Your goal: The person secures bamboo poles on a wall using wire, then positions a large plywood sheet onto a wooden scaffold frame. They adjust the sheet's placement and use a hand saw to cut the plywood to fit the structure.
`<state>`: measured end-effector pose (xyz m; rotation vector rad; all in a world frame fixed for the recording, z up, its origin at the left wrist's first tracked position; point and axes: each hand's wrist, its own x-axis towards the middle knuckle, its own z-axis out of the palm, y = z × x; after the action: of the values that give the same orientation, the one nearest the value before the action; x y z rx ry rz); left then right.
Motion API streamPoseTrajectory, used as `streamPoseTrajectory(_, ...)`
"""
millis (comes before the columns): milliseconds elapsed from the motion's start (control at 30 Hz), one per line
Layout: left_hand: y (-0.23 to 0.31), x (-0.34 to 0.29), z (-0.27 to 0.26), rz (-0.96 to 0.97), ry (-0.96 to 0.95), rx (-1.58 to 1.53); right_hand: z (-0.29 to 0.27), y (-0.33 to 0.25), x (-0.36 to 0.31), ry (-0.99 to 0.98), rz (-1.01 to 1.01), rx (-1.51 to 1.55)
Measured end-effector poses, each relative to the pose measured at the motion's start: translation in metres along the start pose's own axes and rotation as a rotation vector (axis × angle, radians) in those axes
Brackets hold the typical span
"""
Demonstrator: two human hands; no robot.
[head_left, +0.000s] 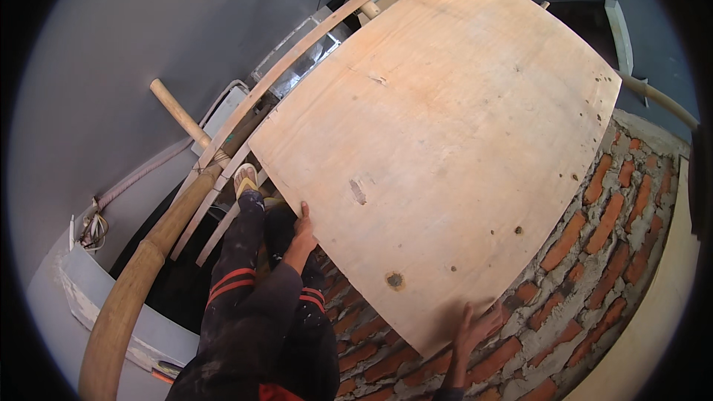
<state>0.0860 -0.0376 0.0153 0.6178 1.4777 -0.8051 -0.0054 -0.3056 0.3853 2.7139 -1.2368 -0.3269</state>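
A large sheet of plywood (438,134), pale with knots and dark spots, fills the middle of the view at a slant. My left hand (301,236) grips its near left edge, thumb up along the rim and the other fingers mostly hidden. My right hand (475,328) is closed at the near right corner, with some fingers out of sight behind the sheet. The sheet's right edge lies over or close beside a brick wall (568,241); whether it touches the wall, I cannot tell.
A thick bamboo pole (141,275) and thin wooden strips (256,93) run along the left. My sandalled foot (246,178) rests on the strips. A grey wall (126,44) stands at the left, with loose cables (93,232) beside it. A shorter bamboo piece (178,113) sticks out.
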Motion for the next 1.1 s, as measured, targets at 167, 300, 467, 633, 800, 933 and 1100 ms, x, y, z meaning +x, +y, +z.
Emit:
streamPoseTrajectory(167, 0.014, -0.014, 0.006, 0.071, 0.082, 0.048, -0.019, 0.003, 0.019, -0.13, 0.393, 0.512)
streamPoseTrajectory(300, 0.037, -0.04, 0.001, 0.159, 0.029, 0.095, -0.035, -0.008, 0.028, -0.227, 0.424, 0.701)
streamPoseTrajectory(467, 0.066, -0.063, 0.003, 0.304, 0.171, 0.155, -0.034, -0.023, 0.028, -0.207, 0.26, 0.923)
streamPoseTrajectory(633, 0.079, -0.08, 0.007, 0.411, 0.231, 0.188, -0.026, -0.017, 0.021, -0.203, 0.497, 1.172)
streamPoseTrajectory(800, 0.086, -0.085, 0.01, 0.458, 0.291, 0.237, -0.048, -0.029, 0.031, -0.155, 0.49, 1.118)
streamPoseTrajectory(933, 0.098, -0.101, 0.014, 0.419, 0.224, 0.165, -0.067, -0.05, 0.039, -0.039, 0.318, 1.005)
streamPoseTrajectory(1100, 0.121, -0.088, -0.003, 0.529, 0.248, 0.44, -0.076, -0.059, 0.044, -0.046, 0.262, 1.199)
